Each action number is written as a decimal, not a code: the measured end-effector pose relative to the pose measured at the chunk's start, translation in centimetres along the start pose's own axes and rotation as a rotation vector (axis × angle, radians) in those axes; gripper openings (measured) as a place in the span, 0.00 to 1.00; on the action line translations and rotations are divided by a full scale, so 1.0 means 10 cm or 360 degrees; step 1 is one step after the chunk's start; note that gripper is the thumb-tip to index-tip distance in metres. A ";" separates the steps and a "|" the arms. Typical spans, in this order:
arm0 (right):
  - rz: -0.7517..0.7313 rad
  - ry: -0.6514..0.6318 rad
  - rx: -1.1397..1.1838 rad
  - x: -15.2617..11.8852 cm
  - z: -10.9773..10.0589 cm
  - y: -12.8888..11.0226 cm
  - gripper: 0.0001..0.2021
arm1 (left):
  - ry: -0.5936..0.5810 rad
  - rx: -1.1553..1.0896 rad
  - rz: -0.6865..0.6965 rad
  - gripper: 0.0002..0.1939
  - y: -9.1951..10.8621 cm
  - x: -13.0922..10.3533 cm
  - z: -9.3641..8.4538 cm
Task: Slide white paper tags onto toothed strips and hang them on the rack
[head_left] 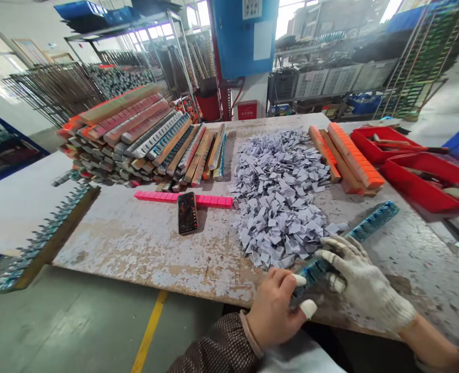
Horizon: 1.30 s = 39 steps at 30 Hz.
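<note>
A bare left hand with white-covered fingertips (279, 305) and a white-gloved right hand (363, 280) each grip a long teal-blue slotted bar (373, 221), slanting across the worn white worktop (136, 243); the bar lies just beside a heap of small pale-grey flat pieces (282, 202).

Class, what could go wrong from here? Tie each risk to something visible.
The spiked bar overhangs the near edge of the table, so a bump might tip it off. The pale pieces lie heaped close to the teal strip; swinging it could scatter them. The left hand wears no full glove, so a sharp edge might nick it.
</note>
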State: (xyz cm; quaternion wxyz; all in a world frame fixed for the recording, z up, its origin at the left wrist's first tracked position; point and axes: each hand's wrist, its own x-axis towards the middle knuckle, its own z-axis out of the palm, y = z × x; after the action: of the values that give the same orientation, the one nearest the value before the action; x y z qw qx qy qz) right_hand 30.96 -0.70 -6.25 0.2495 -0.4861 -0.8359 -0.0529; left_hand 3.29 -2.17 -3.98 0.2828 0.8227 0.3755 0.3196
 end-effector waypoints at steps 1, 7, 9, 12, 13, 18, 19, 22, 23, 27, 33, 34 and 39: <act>-0.0002 0.0002 0.0018 -0.01 -0.02 -0.03 0.16 | 0.0001 -0.0031 -0.0033 0.19 -0.01 0.01 -0.05; -0.0022 -0.0052 0.0079 0.10 -0.07 -0.22 0.19 | 0.0060 0.0628 -0.0286 0.18 -0.28 0.56 -0.44; -0.0013 -0.0078 0.0105 0.16 -0.09 -0.29 0.20 | -0.0066 0.0795 -0.0297 0.19 -0.35 0.75 -0.48; 0.0021 -0.0066 0.0128 0.19 -0.15 -0.37 0.20 | -0.0106 0.0811 -0.0290 0.13 -0.39 0.87 -0.44; 0.0029 -0.0030 0.0135 0.19 -0.17 -0.38 0.19 | -0.0099 0.0797 -0.0293 0.09 -0.39 0.88 -0.42; 0.0061 0.0178 0.0233 0.21 -0.22 -0.40 0.16 | -0.0041 0.0586 -0.0316 0.03 -0.34 0.78 -0.41; 0.0074 0.0204 0.0248 0.24 -0.21 -0.41 0.16 | -0.0020 0.0519 -0.0330 0.03 -0.33 0.75 -0.42; 0.0160 0.0276 0.0301 0.37 -0.16 -0.49 0.14 | 0.0039 0.0168 -0.0405 0.06 -0.28 0.67 -0.45; 0.0196 0.0300 0.0341 0.43 -0.14 -0.52 0.13 | 0.0039 0.0029 -0.0429 0.08 -0.26 0.64 -0.45; 0.0292 0.0349 0.0709 0.65 -0.09 -0.67 0.09 | -0.0076 -0.0587 -0.0511 0.18 -0.15 0.52 -0.44; 0.0577 0.0221 0.1552 0.66 -0.02 -0.79 0.09 | -0.0283 -0.1350 -0.0638 0.23 -0.02 0.34 -0.52; 0.0673 0.0206 0.1630 0.63 0.00 -0.81 0.10 | -0.0317 -0.1261 -0.0618 0.23 -0.01 0.32 -0.54; 0.0981 0.0114 0.1960 0.58 0.01 -0.96 0.18 | -0.0373 -0.0831 -0.0497 0.27 -0.01 0.24 -0.56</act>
State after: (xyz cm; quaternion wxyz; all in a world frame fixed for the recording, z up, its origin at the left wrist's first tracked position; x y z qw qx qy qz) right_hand 20.52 -1.08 -2.12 0.5113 -0.4692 -0.5287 0.4888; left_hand 0.34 1.11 0.29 0.5711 0.6861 0.3675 0.2609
